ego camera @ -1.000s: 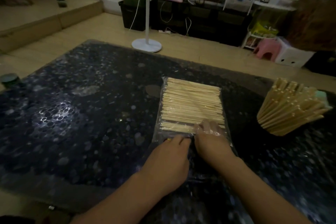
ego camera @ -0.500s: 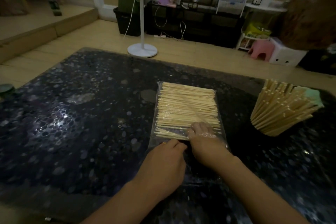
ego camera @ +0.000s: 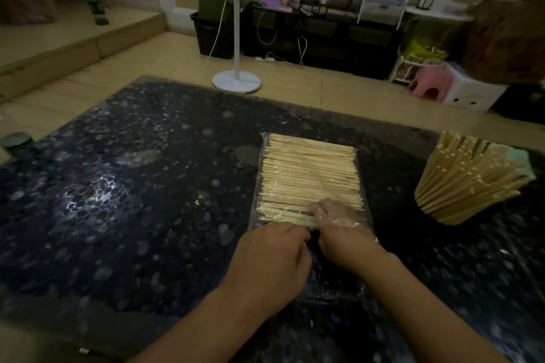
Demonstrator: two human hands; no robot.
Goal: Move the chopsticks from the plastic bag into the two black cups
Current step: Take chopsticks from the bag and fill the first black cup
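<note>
A clear plastic bag (ego camera: 256, 212) lies flat on the dark table, packed with pale wooden chopsticks (ego camera: 309, 174) lying crosswise. My left hand (ego camera: 271, 262) pinches the bag's near edge with curled fingers. My right hand (ego camera: 342, 230) is inside the bag's mouth under the plastic film, its fingers curled over the nearest chopsticks. To the right stands a fanned bundle of upright chopsticks (ego camera: 469, 177). The black cups beneath them are too dark to make out.
The speckled dark table (ego camera: 132, 200) stretches wide to the left. A small dark jar (ego camera: 17, 143) sits at its left edge. Beyond the far edge are a white fan stand (ego camera: 236, 82) and a pink stool (ego camera: 430, 85) on the floor.
The view has shifted slightly. Both hands stay at the bag's near end, the right hand's fingers working a little over the nearest chopsticks.
</note>
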